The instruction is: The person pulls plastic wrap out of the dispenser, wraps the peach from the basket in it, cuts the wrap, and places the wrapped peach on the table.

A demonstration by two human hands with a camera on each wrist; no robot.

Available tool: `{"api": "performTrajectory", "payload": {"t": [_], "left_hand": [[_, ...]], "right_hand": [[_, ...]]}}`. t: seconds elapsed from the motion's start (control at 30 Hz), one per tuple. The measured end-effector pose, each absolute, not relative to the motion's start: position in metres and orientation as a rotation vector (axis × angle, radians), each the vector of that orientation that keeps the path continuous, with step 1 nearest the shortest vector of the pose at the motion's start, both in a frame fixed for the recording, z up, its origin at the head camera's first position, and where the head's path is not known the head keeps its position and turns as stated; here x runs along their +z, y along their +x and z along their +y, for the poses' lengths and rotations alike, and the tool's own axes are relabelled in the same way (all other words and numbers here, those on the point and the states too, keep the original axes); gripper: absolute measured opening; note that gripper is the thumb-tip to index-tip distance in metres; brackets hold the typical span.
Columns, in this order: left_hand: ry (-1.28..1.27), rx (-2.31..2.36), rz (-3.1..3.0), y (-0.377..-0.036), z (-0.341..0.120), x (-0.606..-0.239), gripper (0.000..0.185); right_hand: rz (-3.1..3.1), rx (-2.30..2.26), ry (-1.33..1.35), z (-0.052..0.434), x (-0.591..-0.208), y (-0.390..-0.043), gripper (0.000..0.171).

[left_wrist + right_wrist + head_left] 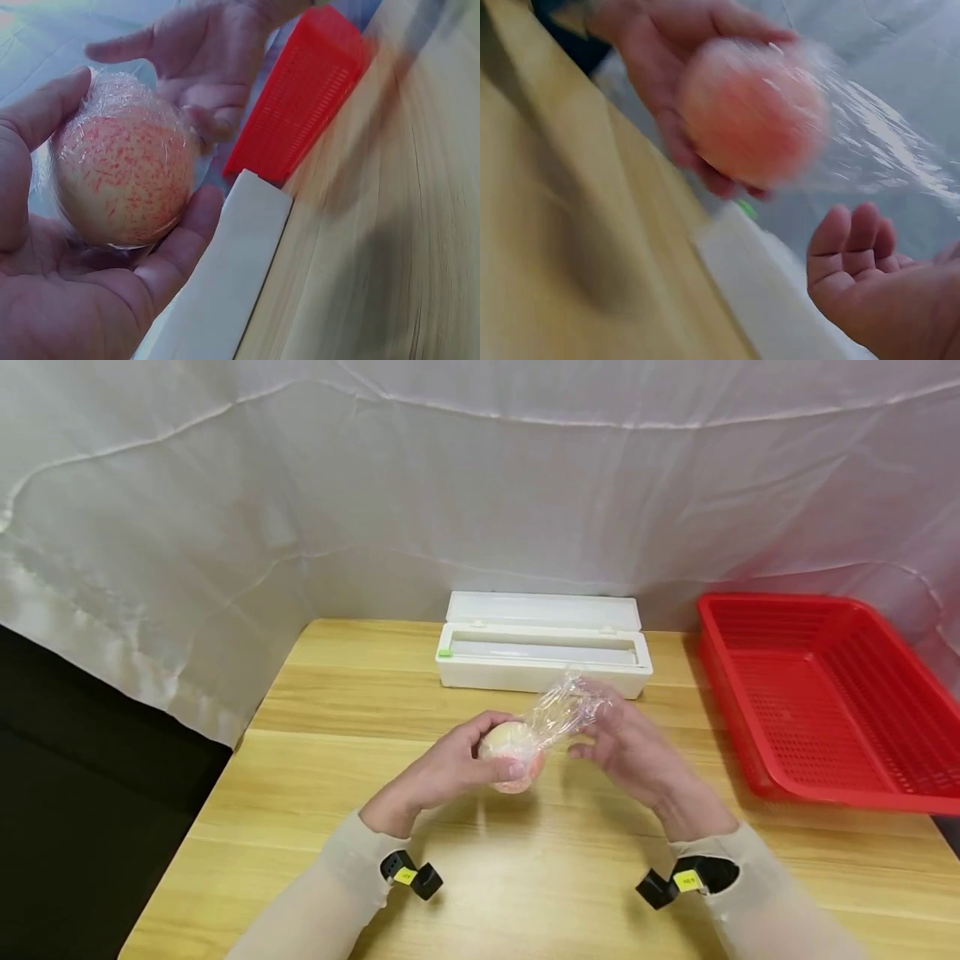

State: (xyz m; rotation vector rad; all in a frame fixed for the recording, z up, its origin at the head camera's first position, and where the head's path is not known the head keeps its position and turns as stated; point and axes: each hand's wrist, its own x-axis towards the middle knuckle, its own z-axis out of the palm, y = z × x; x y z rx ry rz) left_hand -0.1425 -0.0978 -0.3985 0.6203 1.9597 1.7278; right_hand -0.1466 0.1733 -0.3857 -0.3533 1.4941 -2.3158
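Wooden surface filled the lower frame, white sheeting behind. Left hand gripped a film-wrapped peach; right hand lay spread beside it, film trailing over its fingers.

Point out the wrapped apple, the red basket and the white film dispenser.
wrapped apple (124, 180), left wrist view, middle of its speckled skin
red basket (825, 693), head view, mesh floor
white film dispenser (540, 672), head view, front wall

Staged recording booth — white sheets drape round a wooden table
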Motion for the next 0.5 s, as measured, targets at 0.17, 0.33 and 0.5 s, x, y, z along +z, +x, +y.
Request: {"api": "performTrajectory", "payload": {"t": [0.17, 0.33, 0.5], "left_hand": [[0.607, 1.74, 1.939, -0.141, -0.092, -0.4, 0.061], [0.559, 1.688, 2.015, -0.139, -0.089, -0.403, 0.061], [0.445, 1.637, 2.17, -0.139, -0.087, -0.402, 0.06]], "right_hand": [[1.474, -2.299, -0.314, 0.155, -0.394, -0.143, 0.04], [1.569, -2.441, -0.07, 0.141, -0.389, -0.141, 0.017], [1.718, -2.508, -0.006, 0.133, -0.391, -0.136, 0.024]]}}
